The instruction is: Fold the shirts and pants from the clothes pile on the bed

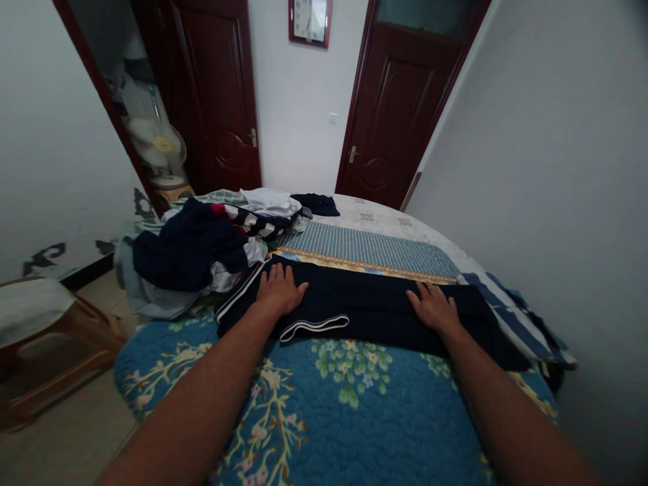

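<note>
A dark navy garment with white-striped trim lies folded into a long flat band across the table. A sleeve-like end with a striped cuff sticks out along its near edge. My left hand rests flat on the garment's left part, fingers spread. On its right part lies my right hand, also flat with fingers apart. Neither hand grips the cloth. Beneath the garment is a blue quilted cover with a floral pattern.
Left of the garment is a heap of loose clothes. A striped blue and white folded cloth lies at the right edge, near the wall. Behind the garment runs a blue striped cloth. A brown stool stands at the left.
</note>
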`<action>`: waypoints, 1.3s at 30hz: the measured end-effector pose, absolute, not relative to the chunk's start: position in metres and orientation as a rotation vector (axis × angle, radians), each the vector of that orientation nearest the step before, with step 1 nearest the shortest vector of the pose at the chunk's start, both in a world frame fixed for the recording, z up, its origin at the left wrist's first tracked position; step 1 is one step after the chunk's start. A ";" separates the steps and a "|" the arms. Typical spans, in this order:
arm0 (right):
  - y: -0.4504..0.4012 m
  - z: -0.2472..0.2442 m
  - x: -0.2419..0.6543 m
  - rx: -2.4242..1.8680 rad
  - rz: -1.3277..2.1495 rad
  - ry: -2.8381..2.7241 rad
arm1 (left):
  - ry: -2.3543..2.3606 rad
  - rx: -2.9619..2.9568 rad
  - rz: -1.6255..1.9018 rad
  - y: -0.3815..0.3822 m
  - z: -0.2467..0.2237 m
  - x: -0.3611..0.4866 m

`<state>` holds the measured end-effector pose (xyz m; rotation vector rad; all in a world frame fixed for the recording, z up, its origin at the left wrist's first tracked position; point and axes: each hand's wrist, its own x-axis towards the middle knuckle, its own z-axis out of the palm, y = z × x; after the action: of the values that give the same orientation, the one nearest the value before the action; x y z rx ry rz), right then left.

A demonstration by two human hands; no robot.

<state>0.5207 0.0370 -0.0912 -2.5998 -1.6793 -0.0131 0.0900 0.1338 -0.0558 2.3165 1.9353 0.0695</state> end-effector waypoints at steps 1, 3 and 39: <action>0.034 -0.093 0.533 -2.631 -0.021 -1.626 | 1.943 2.313 0.078 0.132 -0.056 0.091; 0.027 -0.096 0.554 -2.665 -0.047 -1.544 | 1.946 2.325 0.107 0.126 -0.055 0.092; -0.011 -0.054 0.241 -1.446 -0.199 -2.368 | 0.980 2.175 0.687 0.127 -0.045 0.062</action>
<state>0.2406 -0.0115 -0.0541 -1.4456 -2.3677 -0.1993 0.0622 0.1271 -0.0449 2.1755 0.9800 0.6871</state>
